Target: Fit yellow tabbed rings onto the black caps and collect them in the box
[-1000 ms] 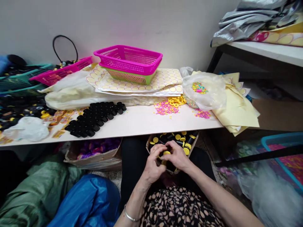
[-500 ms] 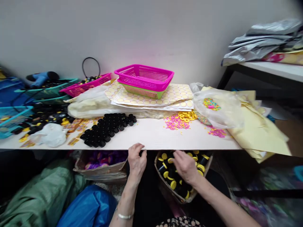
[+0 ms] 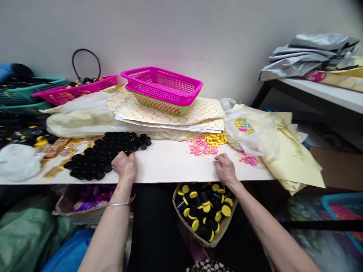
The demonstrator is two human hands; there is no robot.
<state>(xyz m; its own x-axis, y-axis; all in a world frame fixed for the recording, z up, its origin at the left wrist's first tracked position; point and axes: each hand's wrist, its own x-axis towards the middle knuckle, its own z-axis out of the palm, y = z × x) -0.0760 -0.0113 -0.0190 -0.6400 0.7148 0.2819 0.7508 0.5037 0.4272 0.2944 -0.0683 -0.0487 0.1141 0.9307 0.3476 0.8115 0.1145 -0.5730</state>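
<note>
My left hand [image 3: 124, 166] is closed at the right edge of a cluster of small black cylindrical pots [image 3: 99, 155] standing on the white table. Its curled fingertips touch or nearly touch the nearest pots, and the hand itself hides what they hold, if anything. Over the front part of the table, my right hand [image 3: 225, 168] has its fingers drawn together in a pinch beside a scatter of tiny pink and yellow pieces [image 3: 201, 146]. Anything between those fingertips is too small to make out. Below the table edge sits a cardboard box [image 3: 177, 217] of black pots with yellow lids [image 3: 206, 207].
Stacked pink and green baskets [image 3: 163, 85] rest on sheets of yellow circles [image 3: 208, 109]. Yellow rings [image 3: 214, 139] and a clear bag [image 3: 255, 132] lie at the right, near yellow paper [image 3: 295, 158]. A crumpled white bag [image 3: 19, 162] lies at left.
My left hand has moved up and left from the table edge to the black pots. My right hand has risen from the box to the tabletop by the pink pieces. The view has shifted.
</note>
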